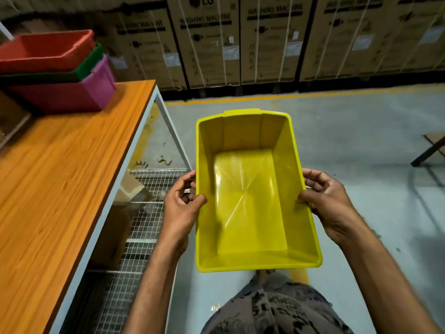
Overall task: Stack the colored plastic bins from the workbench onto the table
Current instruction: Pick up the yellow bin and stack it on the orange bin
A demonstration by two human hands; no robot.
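Both hands carry the yellow bin (250,194) at waist height over the grey floor (361,141), the left hand (183,208) clamped on its left rim and the right hand (325,201) clamped on its right rim, thumbs over the edge and fingers under the lip. It sits open side up and empty, its long axis running straight away from the body. A stack of nested bins, red bin (45,51) on green bin (89,66) on purple bin (72,95), stands on the wood-topped table (60,177), ahead and well to the left of the held one, nearer the left hand. Judging by this, the carry must swing leftward and forward, then lift above the red rim before lowering.
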